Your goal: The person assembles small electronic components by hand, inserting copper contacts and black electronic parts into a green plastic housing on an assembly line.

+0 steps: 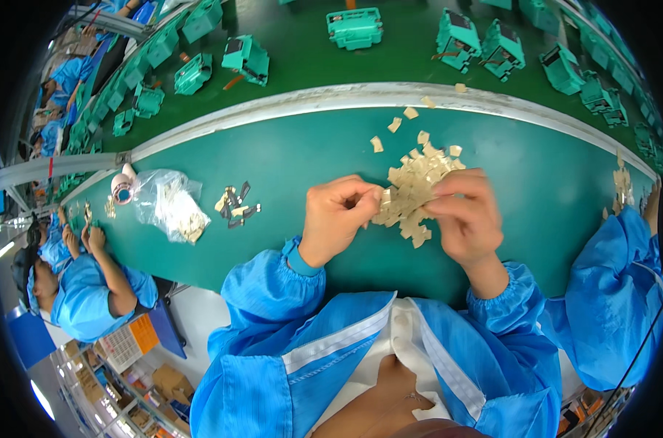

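Note:
My left hand (337, 216) and my right hand (464, 209) meet over a heap of small beige flat pieces (413, 184) on the green worktable (302, 157). Fingers of both hands are pinched together on pieces at the heap's near edge. The left fingertips hold a small beige piece at the heap's left side; the right fingertips press on pieces at its right side. A few loose beige pieces (394, 125) lie scattered just beyond the heap. Blue sleeves cover both forearms.
A clear plastic bag (172, 204) with beige pieces lies at left, beside a tape roll (122, 191) and small dark and beige parts (236, 206). Beyond a grey rail (346, 98), green housings (355, 28) ride a conveyor. Co-workers in blue sit left (90, 285) and right (616, 292).

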`<action>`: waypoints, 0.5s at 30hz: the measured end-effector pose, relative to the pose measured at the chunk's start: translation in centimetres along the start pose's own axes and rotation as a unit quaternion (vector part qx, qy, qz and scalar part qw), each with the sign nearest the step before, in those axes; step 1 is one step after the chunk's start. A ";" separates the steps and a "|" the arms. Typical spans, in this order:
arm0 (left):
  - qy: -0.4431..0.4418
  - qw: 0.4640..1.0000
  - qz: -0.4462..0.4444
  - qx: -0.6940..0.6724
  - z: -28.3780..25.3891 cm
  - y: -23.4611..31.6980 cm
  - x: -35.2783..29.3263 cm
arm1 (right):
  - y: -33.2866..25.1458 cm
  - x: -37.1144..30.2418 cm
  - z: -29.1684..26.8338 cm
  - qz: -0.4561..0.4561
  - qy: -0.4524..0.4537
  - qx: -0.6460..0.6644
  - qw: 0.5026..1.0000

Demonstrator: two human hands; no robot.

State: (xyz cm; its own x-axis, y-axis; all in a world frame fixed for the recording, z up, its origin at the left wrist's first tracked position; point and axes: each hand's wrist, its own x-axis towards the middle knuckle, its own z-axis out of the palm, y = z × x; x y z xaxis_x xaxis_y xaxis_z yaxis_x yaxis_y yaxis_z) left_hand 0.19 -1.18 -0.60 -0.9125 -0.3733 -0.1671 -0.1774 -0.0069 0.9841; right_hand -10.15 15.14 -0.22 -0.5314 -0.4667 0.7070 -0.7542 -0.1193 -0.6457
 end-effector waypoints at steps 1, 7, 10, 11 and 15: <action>0.012 1.000 0.012 0.022 0.0 -0.3 0.1 | 0.3 0.1 -0.7 -0.004 0.043 0.008 0.999; 0.050 0.937 0.207 0.275 0.1 -0.1 0.2 | 6.9 6.8 -5.8 0.108 0.139 -0.164 0.971; 0.045 0.925 0.210 0.313 0.4 0.4 0.3 | 13.2 8.4 -8.2 0.193 0.104 -0.175 0.960; 0.048 0.924 0.219 0.311 0.3 0.3 0.4 | 14.8 8.4 -8.2 0.205 0.096 -0.148 0.963; 0.103 0.918 0.270 0.271 0.7 1.2 0.2 | 17.1 9.1 -8.5 0.230 0.079 -0.041 0.969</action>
State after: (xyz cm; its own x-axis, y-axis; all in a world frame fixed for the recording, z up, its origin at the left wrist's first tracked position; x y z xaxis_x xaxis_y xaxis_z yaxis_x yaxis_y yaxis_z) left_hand -0.46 -0.60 0.46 -0.8424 -0.3550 0.4054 0.0714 0.6721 0.7370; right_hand -31.16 16.29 -2.40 -0.8658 -0.3139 0.3896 -0.4485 0.1418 -0.8825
